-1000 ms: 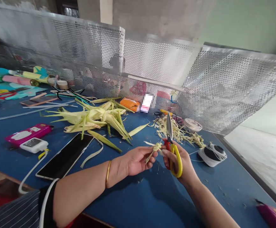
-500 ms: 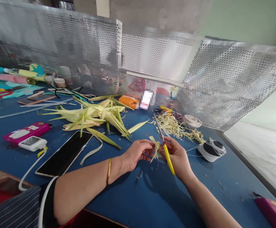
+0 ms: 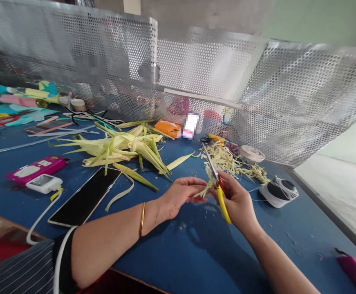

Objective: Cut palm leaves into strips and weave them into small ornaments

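Observation:
My left hand point(image 3: 186, 197), with a gold bangle on its wrist, pinches a small knotted piece of pale green corn husk point(image 3: 209, 187) above the blue table. Scissors point(image 3: 223, 206) with yellow and red handles are gripped in my right hand point(image 3: 236, 200), blades pointing up and away, right beside the husk piece. How far the blades are apart is hard to make out. Beyond my hands lies a heap of shredded husk point(image 3: 223, 157). Left of that, a pile of whole corn husks point(image 3: 119, 147) spreads over the table.
A spool of white thread point(image 3: 278, 192) stands at the right, near a roll of tape point(image 3: 251, 154). At the left lie a black-screened phone point(image 3: 86, 198), a magenta device point(image 3: 36, 169) and a white power bank point(image 3: 44, 183). A perforated metal screen point(image 3: 196, 69) rises behind the table.
My hands have shifted slightly right with the husk piece and scissors. The husk piece has turned, its loose ends now pointing more to the left. The camera view has moved a little.

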### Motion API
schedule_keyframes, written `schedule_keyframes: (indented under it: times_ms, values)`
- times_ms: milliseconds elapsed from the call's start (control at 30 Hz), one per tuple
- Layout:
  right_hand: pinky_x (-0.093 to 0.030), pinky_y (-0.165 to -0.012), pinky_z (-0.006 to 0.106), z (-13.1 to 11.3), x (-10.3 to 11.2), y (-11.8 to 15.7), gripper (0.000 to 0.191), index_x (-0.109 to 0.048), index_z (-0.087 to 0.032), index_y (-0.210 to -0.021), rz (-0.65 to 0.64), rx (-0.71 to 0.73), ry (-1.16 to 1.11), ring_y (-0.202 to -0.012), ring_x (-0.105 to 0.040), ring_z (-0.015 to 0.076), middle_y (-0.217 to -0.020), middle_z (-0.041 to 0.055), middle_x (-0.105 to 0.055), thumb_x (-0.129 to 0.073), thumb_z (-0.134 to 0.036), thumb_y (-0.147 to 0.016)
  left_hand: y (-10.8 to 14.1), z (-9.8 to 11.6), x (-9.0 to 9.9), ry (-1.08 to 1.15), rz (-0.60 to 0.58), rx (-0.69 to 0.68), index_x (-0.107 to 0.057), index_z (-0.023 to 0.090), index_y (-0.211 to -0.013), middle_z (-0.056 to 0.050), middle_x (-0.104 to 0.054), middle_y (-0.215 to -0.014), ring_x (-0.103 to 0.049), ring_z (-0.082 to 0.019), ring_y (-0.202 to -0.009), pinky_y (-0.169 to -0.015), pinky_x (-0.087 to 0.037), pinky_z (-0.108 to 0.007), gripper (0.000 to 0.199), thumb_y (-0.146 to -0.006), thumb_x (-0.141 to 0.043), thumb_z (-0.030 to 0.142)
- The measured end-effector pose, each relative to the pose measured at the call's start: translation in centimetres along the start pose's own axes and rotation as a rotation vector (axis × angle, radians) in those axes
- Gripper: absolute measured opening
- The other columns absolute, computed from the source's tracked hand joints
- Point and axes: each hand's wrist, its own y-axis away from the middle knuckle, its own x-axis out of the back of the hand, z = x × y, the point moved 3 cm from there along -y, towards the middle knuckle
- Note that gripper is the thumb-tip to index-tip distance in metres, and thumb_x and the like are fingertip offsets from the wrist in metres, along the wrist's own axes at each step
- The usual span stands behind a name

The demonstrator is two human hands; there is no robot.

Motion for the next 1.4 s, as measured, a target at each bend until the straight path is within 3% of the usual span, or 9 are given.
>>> schedule_keyframes:
  times_ms: [133, 300, 500, 600, 700, 833, 967, 1233, 1400]
  values:
    - [-0.056, -0.074, 0.035, -0.4, 0.1, 0.4, 0.063, -0.055, -0.023, -0.133, 0.015, 0.051, 0.340, -0.087, -0.072, 0.0260, -0.104, 0.0081, -0.076, -0.066, -0.027, -0.071, 0.4, 0.2, -0.4, -0.052, -0.111, -0.022, -0.072, 0.014, -0.090, -0.006, -0.072, -0.086, -0.066, -0.017, -0.073, -0.071, -0.050, -0.031, 0.030, -0.065, -0.074, 0.031]
    - [-0.056, -0.064, 0.032, -1.0, 0.0, 0.6, 0.064, -0.057, -0.023, -0.133, 0.021, 0.165, 0.564, -0.078, -0.073, 0.0265, -0.100, 0.0075, -0.077, -0.065, -0.024, -0.069, 0.4, 0.0, -0.3, -0.139, -0.044, -0.059, -0.072, 0.014, -0.090, -0.007, -0.071, -0.088, -0.062, -0.015, -0.072, -0.065, -0.047, -0.026, 0.031, -0.067, -0.077, 0.034]
    - [-0.054, -0.078, 0.028, -1.0, 0.1, 0.4, 0.056, -0.060, -0.024, -0.131, -0.054, 0.075, 0.165, -0.088, -0.070, 0.0198, -0.104, 0.0045, -0.074, -0.066, -0.025, -0.076, 0.0, 0.1, -0.2, -0.039, -0.111, -0.029, -0.071, 0.014, -0.090, -0.003, -0.069, -0.079, -0.061, -0.011, -0.065, -0.071, -0.048, -0.028, 0.041, -0.060, -0.087, 0.036]
    - [-0.055, -0.076, 0.030, -0.9, 0.6, 0.1, 0.057, -0.061, -0.022, -0.128, 0.006, 0.008, -0.089, -0.086, -0.068, 0.0198, -0.097, 0.0049, -0.073, -0.073, -0.031, -0.074, -0.1, 0.4, 0.0, 0.056, -0.115, -0.023, -0.069, 0.014, -0.087, -0.004, -0.069, -0.082, -0.064, -0.013, -0.068, -0.068, -0.048, -0.027, 0.038, -0.061, -0.086, 0.036]
    - [-0.054, -0.073, 0.031, -0.8, 1.6, -0.2, 0.060, -0.064, -0.021, -0.122, 0.064, -0.042, -0.154, -0.076, -0.066, 0.0180, -0.086, 0.0034, -0.071, -0.080, -0.036, -0.066, -0.2, 0.8, 0.3, 0.124, -0.093, -0.042, -0.068, 0.015, -0.091, -0.004, -0.068, -0.082, -0.063, -0.013, -0.068, -0.064, -0.046, -0.026, 0.034, -0.067, -0.083, 0.033]
    - [-0.054, -0.074, 0.031, -0.9, 2.6, -0.4, 0.062, -0.066, -0.020, -0.117, -0.012, -0.074, -0.030, -0.076, -0.065, 0.0191, -0.088, 0.0047, -0.070, -0.083, -0.041, -0.061, -0.3, 1.3, 0.7, 0.155, -0.029, -0.076, -0.070, 0.014, -0.096, -0.002, -0.065, -0.079, -0.057, -0.009, -0.063, -0.058, -0.041, -0.022, 0.033, -0.071, -0.079, 0.033]
    - [-0.053, -0.069, 0.027, -1.2, 2.9, 0.0, 0.061, -0.063, -0.021, -0.123, -0.108, -0.006, 0.152, -0.076, -0.063, 0.0186, -0.088, 0.0046, -0.069, -0.079, -0.043, -0.068, -0.5, 1.5, 1.2, 0.164, 0.034, -0.114, -0.070, 0.014, -0.094, 0.000, -0.062, -0.073, -0.051, -0.007, -0.057, -0.052, -0.034, -0.021, 0.031, -0.071, -0.078, 0.034]
    - [-0.049, -0.056, 0.025, -2.0, 2.8, 0.6, 0.050, -0.062, -0.025, -0.126, -0.103, 0.239, 0.569, -0.064, -0.058, 0.0158, -0.090, 0.0047, -0.067, -0.069, -0.038, -0.078, -0.5, 2.0, 1.1, 0.110, 0.063, -0.240, -0.061, 0.017, -0.082, 0.002, -0.058, -0.066, -0.047, -0.008, -0.055, -0.052, -0.031, -0.022, 0.025, -0.072, -0.073, 0.036]
    - [-0.046, -0.050, 0.025, -2.5, 2.7, 0.7, 0.048, -0.061, -0.026, -0.126, -0.085, 0.305, 0.693, -0.054, -0.054, 0.0133, -0.083, 0.0023, -0.063, -0.066, -0.039, -0.080, -0.5, 2.0, 1.1, 0.010, 0.093, -0.307, -0.056, 0.017, -0.074, 0.002, -0.057, -0.065, -0.047, -0.008, -0.055, -0.054, -0.032, -0.023, 0.023, -0.076, -0.066, 0.037]
